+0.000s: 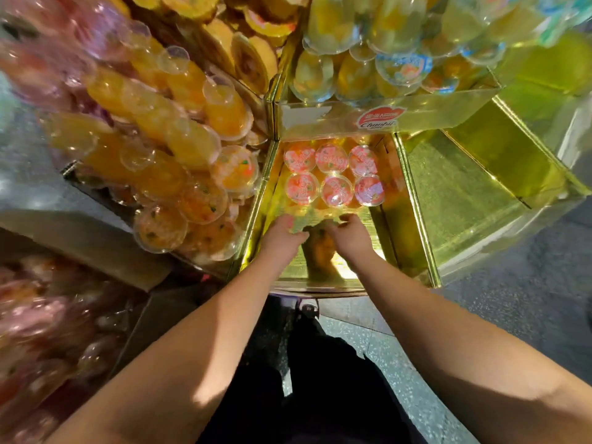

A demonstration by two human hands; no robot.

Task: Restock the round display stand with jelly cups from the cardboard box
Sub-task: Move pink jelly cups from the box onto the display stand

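Jelly cups [333, 174]: six placed in gold compartment [387, 238].
Left hand [282, 233], right hand [349, 233] fingers curled, contents unclear; next row should sit tight against them.

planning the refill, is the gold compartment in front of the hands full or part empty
Part empty: the compartment holds six jelly cups at its back, with bare gold floor nearer the hands.

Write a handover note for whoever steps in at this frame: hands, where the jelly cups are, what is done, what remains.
Left hand and right hand: both low in the middle gold compartment, fingers curled; whether they grip a cup is unclear.
Jelly cups: six, in two rows of three, at the back of that compartment.
Done: those two rows placed.
Left: the front of this compartment, plus the bare gold compartment to the right. The left compartment looks full. The cardboard box is not identifiable here.
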